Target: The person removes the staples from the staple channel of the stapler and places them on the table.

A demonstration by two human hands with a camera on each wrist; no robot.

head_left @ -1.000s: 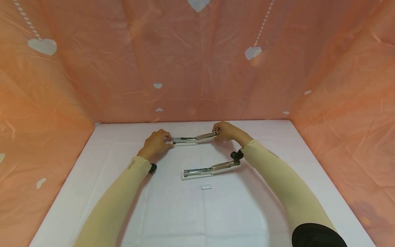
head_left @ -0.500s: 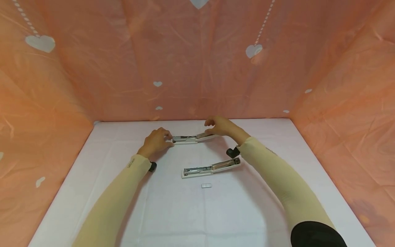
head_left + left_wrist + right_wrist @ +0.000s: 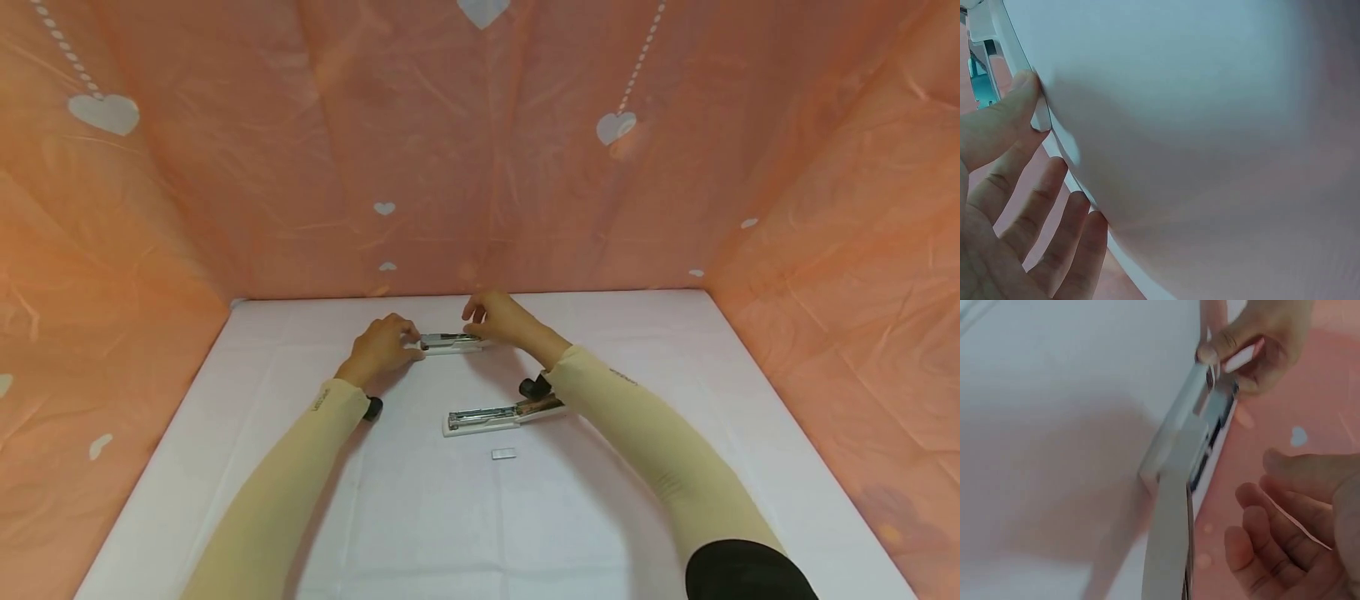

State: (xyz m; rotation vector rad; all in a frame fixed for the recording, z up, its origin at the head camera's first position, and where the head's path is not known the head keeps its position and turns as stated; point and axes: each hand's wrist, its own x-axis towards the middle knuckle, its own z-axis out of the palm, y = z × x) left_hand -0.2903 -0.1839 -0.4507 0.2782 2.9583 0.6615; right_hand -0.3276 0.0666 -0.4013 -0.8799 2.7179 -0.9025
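A white and metal stapler (image 3: pixel 450 342) lies near the far side of the white table (image 3: pixel 420 517). My left hand (image 3: pixel 384 343) pinches its left end between thumb and fingers; the right wrist view shows that left hand (image 3: pixel 1259 345) curled round the tip of the stapler (image 3: pixel 1175 459). My right hand (image 3: pixel 491 318) hovers over the stapler's right part and hides it. In the right wrist view, my right hand's fingers (image 3: pixel 1279 550) are relaxed and apart from the stapler's raised arm. In the left wrist view, my left hand (image 3: pixel 1004 187) shows beside a white edge.
A second stapler (image 3: pixel 487 415) lies opened out flat nearer to me, partly under my right forearm. A small strip of staples (image 3: pixel 503 453) lies just in front of it. Orange sheeting with white hearts (image 3: pixel 480 167) walls in the table on three sides.
My right hand has let go of the far stapler's right end and moved left over it. The left hand has kept its pinch and place.
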